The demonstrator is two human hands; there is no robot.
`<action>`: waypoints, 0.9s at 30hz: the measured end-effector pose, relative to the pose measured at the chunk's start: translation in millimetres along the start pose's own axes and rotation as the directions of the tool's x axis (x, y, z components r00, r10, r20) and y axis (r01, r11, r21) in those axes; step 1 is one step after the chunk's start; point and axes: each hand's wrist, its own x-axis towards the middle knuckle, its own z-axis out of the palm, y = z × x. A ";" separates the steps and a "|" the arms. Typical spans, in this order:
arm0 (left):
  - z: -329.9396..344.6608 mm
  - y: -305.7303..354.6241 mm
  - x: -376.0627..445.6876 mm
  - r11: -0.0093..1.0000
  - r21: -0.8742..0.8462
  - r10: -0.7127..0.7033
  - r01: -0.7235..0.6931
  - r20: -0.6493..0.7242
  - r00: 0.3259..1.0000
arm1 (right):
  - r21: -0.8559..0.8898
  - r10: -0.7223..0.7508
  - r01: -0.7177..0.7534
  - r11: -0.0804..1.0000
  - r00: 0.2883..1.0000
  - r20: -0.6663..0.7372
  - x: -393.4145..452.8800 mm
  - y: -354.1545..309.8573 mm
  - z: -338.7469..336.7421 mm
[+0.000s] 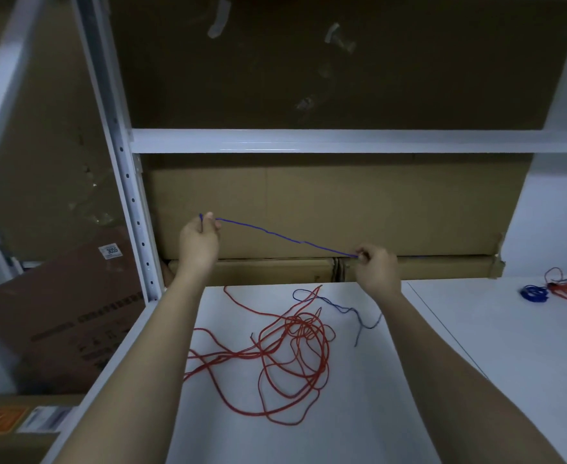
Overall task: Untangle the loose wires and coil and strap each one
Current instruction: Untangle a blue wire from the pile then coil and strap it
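Observation:
A thin blue wire (285, 238) is stretched taut in the air between my two raised hands. My left hand (199, 242) pinches its end, which sticks up just past my thumb. My right hand (377, 267) pinches the same wire lower and to the right. From there the blue wire drops and trails across the white shelf top (359, 413). A tangle of red wire (288, 349) lies loose in the middle of that surface, below both hands.
At the far right lie a small blue coil (534, 294) and a red coil (563, 288). Cardboard boxes (325, 212) stand behind the shelf under a white crossbar (308, 141). A white upright post (131, 195) and a leaning brown box (64, 313) are at the left.

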 end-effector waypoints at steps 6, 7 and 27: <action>9.2 21.9 -4.5 0.988 -0.152 0.004 0.022 0.166 0.986 | -0.443 0.069 0.127 0.888 0.914 0.400 -21.1 -18.0 15.5; 14.3 25.2 -7.6 0.993 -0.117 0.023 -0.001 0.183 0.983 | -0.448 0.081 0.170 0.878 0.868 0.490 -25.9 -23.4 18.6; 21.5 19.8 -23.0 0.999 0.037 0.022 -0.038 0.362 0.932 | 0.066 -0.172 0.159 0.985 0.896 0.409 -8.9 -46.3 0.0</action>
